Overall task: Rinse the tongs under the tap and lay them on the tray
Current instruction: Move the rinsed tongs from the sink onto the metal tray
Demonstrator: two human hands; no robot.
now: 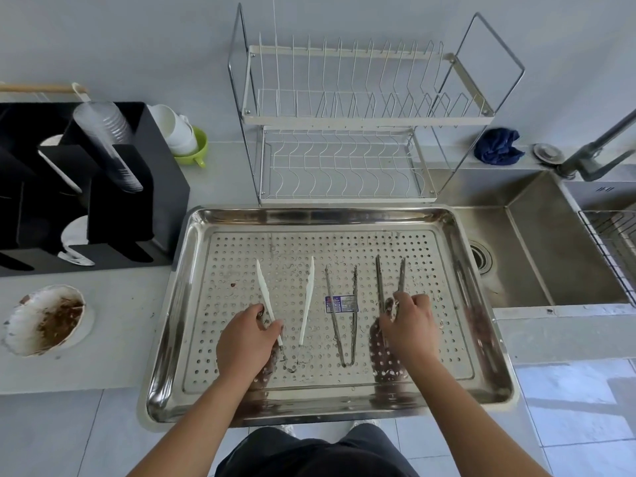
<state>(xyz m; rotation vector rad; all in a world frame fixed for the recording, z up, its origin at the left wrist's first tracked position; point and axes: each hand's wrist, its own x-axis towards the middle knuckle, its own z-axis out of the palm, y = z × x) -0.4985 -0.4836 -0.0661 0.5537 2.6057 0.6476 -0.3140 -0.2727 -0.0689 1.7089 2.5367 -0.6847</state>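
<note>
Three pairs of tongs lie on a perforated steel tray (323,218), their tips pointing away from me. My left hand (246,342) grips the left arm of the white tongs (309,290) near their hinge. The steel tongs with a label (340,304) lie untouched in the middle. My right hand (409,321) curls round the lower part of the right steel tongs (390,280). The tap (599,149) stands at the far right over the sink (537,256); no water is visible.
A two-tier dish rack (344,132) stands behind the tray. A black organiser (86,187) with cups sits at left, and a dirty shell-shaped dish (44,321) lies on the counter. A blue cloth (497,146) lies by the tap. A wire basket (616,242) hangs in the sink.
</note>
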